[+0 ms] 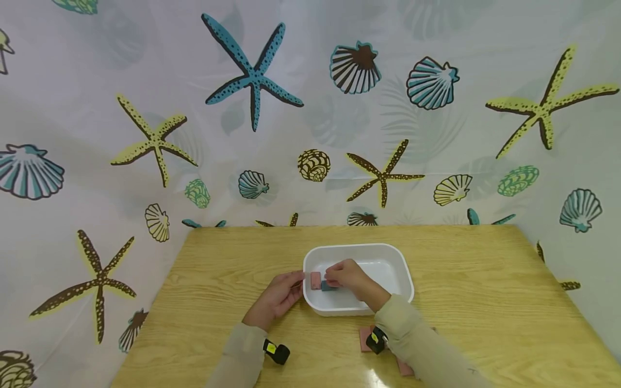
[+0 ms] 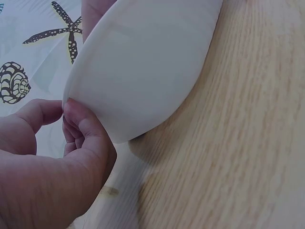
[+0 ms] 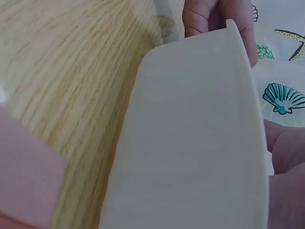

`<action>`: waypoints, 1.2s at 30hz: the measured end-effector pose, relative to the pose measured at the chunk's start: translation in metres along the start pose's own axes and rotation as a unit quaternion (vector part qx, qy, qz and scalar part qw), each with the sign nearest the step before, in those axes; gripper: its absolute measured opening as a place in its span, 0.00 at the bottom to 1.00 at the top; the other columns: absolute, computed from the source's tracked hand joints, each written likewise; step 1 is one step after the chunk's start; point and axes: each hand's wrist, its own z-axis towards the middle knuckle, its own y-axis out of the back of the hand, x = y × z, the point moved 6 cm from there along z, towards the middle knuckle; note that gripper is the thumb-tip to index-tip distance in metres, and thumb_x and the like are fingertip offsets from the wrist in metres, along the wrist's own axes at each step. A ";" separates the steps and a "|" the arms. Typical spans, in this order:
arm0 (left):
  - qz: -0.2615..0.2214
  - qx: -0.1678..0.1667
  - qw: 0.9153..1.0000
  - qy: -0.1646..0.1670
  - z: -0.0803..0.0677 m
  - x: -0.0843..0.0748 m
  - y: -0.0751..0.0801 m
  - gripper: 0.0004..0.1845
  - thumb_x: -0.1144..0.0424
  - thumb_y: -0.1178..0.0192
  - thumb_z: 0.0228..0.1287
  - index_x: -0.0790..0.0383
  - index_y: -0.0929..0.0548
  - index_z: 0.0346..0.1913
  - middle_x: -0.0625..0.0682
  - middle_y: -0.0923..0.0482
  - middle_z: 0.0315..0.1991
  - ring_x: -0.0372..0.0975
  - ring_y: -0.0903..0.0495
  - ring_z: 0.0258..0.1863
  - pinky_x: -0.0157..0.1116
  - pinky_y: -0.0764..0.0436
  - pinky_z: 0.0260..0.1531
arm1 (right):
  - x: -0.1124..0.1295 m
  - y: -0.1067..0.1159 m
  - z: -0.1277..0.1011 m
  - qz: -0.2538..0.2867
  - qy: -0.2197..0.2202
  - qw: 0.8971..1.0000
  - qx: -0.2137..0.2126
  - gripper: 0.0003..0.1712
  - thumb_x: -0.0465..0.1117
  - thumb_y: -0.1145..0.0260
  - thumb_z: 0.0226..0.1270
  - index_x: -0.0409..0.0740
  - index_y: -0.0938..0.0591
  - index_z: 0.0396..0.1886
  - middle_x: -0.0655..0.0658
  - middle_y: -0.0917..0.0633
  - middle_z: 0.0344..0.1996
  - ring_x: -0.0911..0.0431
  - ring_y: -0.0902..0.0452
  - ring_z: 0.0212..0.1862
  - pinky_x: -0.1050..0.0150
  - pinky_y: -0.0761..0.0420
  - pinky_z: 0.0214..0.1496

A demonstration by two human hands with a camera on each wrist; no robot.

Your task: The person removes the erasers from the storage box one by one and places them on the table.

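Observation:
A white plastic tub (image 1: 359, 311) with rounded corners stands on the table. My left hand (image 1: 283, 295) pinches its left rim, the thumb and a finger meeting over the edge in the left wrist view. Inside the tub, at its left end, lie a pink tile (image 1: 315, 280) and a blue-grey tile (image 1: 327, 286). My right hand (image 1: 350, 277) reaches over the near wall, fingers bent and fingertips right at the blue-grey tile, partly covering it; I cannot tell whether they pinch anything. The tub wall (image 3: 186, 133) hides those fingertips in the right wrist view.
Below my right forearm, in front of the tub, lie a pink tile (image 1: 365, 339) and another pink tile (image 1: 405, 368), partly hidden by the sleeve. The wooden table (image 1: 233, 253) ends at a white curtain (image 1: 291, 124) printed with shells and starfish.

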 end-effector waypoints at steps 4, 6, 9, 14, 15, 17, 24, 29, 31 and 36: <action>-0.001 0.009 1.000 -0.002 0.000 0.000 0.000 0.21 0.64 0.49 0.69 0.77 0.31 0.58 0.54 0.26 0.41 0.36 0.26 0.37 0.28 0.23 0.37 | 0.000 -0.007 0.005 -0.002 0.013 1.000 -0.006 0.11 0.29 0.40 0.61 0.22 0.21 0.39 0.36 0.18 0.35 0.47 0.19 0.38 0.58 0.20 0.44; -0.005 0.016 1.000 -0.003 0.000 0.000 -0.001 0.21 0.64 0.49 0.69 0.77 0.32 0.58 0.54 0.26 0.41 0.36 0.26 0.37 0.28 0.24 0.38 | -0.001 -0.010 0.006 -0.016 0.016 1.000 -0.011 0.11 0.29 0.40 0.59 0.22 0.21 0.38 0.37 0.18 0.34 0.48 0.19 0.36 0.59 0.19 0.42; -0.008 0.021 1.000 0.000 0.001 0.000 -0.001 0.21 0.65 0.49 0.69 0.77 0.33 0.58 0.54 0.26 0.41 0.36 0.27 0.38 0.27 0.24 0.38 | -0.001 -0.012 0.007 -0.060 0.017 0.998 -0.022 0.11 0.30 0.38 0.56 0.25 0.20 0.37 0.40 0.17 0.32 0.53 0.19 0.32 0.63 0.19 0.38; -0.012 0.018 1.000 0.006 0.001 -0.001 0.000 0.22 0.64 0.48 0.69 0.77 0.33 0.59 0.56 0.26 0.45 0.37 0.26 0.42 0.30 0.24 0.45 | 0.008 -0.015 0.007 -0.157 0.035 0.986 -0.039 0.13 0.36 0.34 0.56 0.29 0.19 0.37 0.42 0.18 0.31 0.56 0.24 0.32 0.63 0.21 0.36; -0.013 0.019 1.000 0.006 0.000 -0.001 0.000 0.22 0.65 0.48 0.69 0.77 0.34 0.59 0.57 0.26 0.47 0.38 0.26 0.43 0.32 0.25 0.47 | 0.010 -0.016 0.007 -0.175 0.042 0.983 -0.043 0.14 0.37 0.34 0.56 0.29 0.19 0.37 0.42 0.19 0.32 0.55 0.24 0.33 0.62 0.21 0.37; -0.016 0.021 1.000 0.004 0.000 -0.002 -0.001 0.22 0.65 0.49 0.69 0.77 0.34 0.60 0.60 0.27 0.50 0.40 0.26 0.46 0.36 0.28 0.53 | 0.014 -0.018 0.006 -0.204 0.052 0.976 -0.052 0.16 0.39 0.33 0.56 0.29 0.19 0.38 0.41 0.19 0.33 0.54 0.25 0.35 0.60 0.22 0.40; -0.017 0.029 0.999 -0.003 -0.004 -0.003 -0.003 0.23 0.65 0.50 0.70 0.78 0.35 0.61 0.64 0.30 0.55 0.41 0.27 0.50 0.38 0.31 0.57 | 0.019 -0.023 0.008 -0.221 0.052 0.972 -0.061 0.15 0.39 0.32 0.56 0.30 0.21 0.36 0.42 0.21 0.30 0.52 0.27 0.35 0.58 0.23 0.40; -0.020 0.027 0.999 -0.003 -0.003 -0.002 -0.001 0.22 0.65 0.50 0.70 0.77 0.34 0.61 0.62 0.29 0.54 0.40 0.26 0.49 0.39 0.31 0.57 | 0.022 -0.023 0.009 -0.236 0.051 0.968 -0.065 0.12 0.37 0.31 0.51 0.31 0.22 0.28 0.44 0.23 0.24 0.53 0.28 0.29 0.63 0.25 0.32; -0.020 0.031 0.999 -0.003 -0.003 -0.002 -0.001 0.22 0.65 0.50 0.70 0.77 0.34 0.61 0.62 0.29 0.54 0.39 0.26 0.49 0.39 0.32 0.58 | 0.023 -0.024 0.010 -0.234 0.059 0.968 -0.066 0.09 0.35 0.32 0.49 0.33 0.22 0.21 0.47 0.25 0.17 0.55 0.31 0.22 0.66 0.30 0.25; -0.021 0.037 0.999 -0.002 -0.001 -0.001 -0.002 0.22 0.66 0.50 0.70 0.77 0.35 0.61 0.61 0.29 0.54 0.40 0.27 0.50 0.38 0.31 0.57 | 0.023 -0.026 0.014 -0.244 0.062 0.965 -0.072 0.07 0.32 0.33 0.44 0.34 0.24 0.20 0.46 0.25 0.14 0.55 0.31 0.19 0.67 0.32 0.23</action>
